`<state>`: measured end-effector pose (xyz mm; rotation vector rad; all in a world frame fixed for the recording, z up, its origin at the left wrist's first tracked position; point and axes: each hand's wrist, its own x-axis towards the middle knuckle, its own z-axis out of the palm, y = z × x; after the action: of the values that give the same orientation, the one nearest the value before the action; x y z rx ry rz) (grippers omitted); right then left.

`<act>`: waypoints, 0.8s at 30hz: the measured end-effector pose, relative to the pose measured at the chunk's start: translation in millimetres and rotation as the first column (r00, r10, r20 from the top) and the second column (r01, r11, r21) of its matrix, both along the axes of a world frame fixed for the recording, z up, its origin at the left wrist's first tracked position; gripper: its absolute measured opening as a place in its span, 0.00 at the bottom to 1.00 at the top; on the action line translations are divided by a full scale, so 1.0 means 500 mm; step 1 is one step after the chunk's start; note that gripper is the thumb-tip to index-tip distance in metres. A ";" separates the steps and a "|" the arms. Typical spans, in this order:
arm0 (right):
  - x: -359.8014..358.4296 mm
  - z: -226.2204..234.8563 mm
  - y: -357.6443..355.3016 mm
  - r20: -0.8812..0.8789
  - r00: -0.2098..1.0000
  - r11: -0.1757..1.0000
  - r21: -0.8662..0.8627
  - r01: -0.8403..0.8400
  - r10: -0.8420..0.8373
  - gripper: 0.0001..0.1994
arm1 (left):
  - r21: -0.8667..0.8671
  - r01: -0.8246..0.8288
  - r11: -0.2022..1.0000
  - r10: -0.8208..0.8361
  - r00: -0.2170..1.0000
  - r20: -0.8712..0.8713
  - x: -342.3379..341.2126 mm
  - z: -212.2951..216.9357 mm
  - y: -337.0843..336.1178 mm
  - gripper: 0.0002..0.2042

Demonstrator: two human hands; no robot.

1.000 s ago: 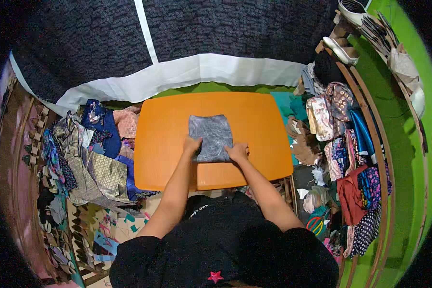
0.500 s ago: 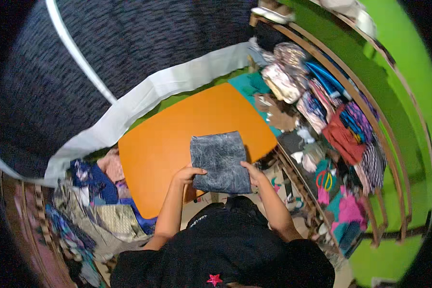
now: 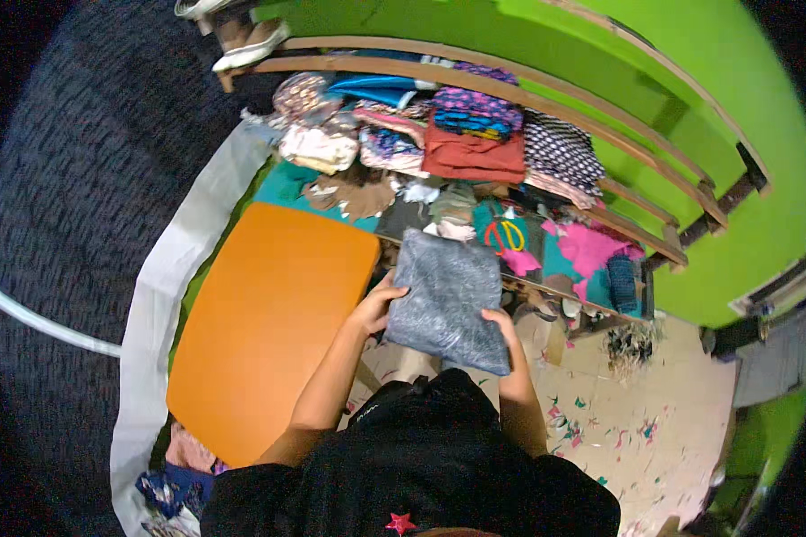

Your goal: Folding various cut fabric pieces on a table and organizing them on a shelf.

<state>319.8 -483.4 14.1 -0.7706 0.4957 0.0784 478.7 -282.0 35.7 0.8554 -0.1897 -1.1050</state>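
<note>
A folded grey-black mottled cloth (image 3: 446,295), roughly square, is held out in front of my body. My left hand (image 3: 381,302) grips its left edge, thumb on top and fingers beneath. On the right edge, near the lower corner, my right hand (image 3: 503,328) closes the same way, its fingers hidden under the cloth. The cloth is tilted a little, and past its far edge lies a bench with fabric scraps. An orange table (image 3: 269,313) stands to the left of my hands.
Folded clothes, among them a red-brown stack (image 3: 475,154), sit along a wooden rack (image 3: 385,64). Red and yellow scissor handles (image 3: 505,236) lie among pink scraps (image 3: 591,251). Small scraps litter the tiled floor (image 3: 681,385) at right. A white curtain hem (image 3: 166,277) borders the table.
My view and body have turned right, from the orange table toward the bench and rack. The folded cloth has come along in both hands, now tilted the other way.
</note>
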 end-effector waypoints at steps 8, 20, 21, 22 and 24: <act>-0.051 0.111 -0.317 0.091 0.898 0.892 -0.107 0.440 -0.431 0.24 | -0.014 0.303 0.953 -0.276 0.885 0.376 0.028 0.140 -0.429 0.38; 0.127 0.094 -0.811 0.598 0.647 0.855 0.136 0.500 -0.473 0.18 | 0.007 0.041 0.999 -0.038 0.849 0.528 0.137 0.231 -0.887 0.26; 0.137 0.097 -0.822 0.597 0.650 0.858 0.139 0.494 -0.470 0.18 | -0.003 -0.035 0.999 0.030 0.809 0.587 0.137 0.252 -0.879 0.24; 0.167 0.105 -0.840 0.595 0.662 0.855 0.086 0.511 -0.456 0.18 | -0.062 -0.054 0.997 0.079 0.853 0.515 0.155 0.238 -0.888 0.24; 0.225 0.124 -0.849 0.589 0.694 0.852 -0.019 0.524 -0.414 0.18 | -0.166 -0.130 0.978 0.192 0.875 0.445 0.207 0.197 -0.887 0.22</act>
<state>432.4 -907.7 76.1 -0.7827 0.1107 -0.6844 582.4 -725.3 133.9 0.9867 -0.5709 -0.7092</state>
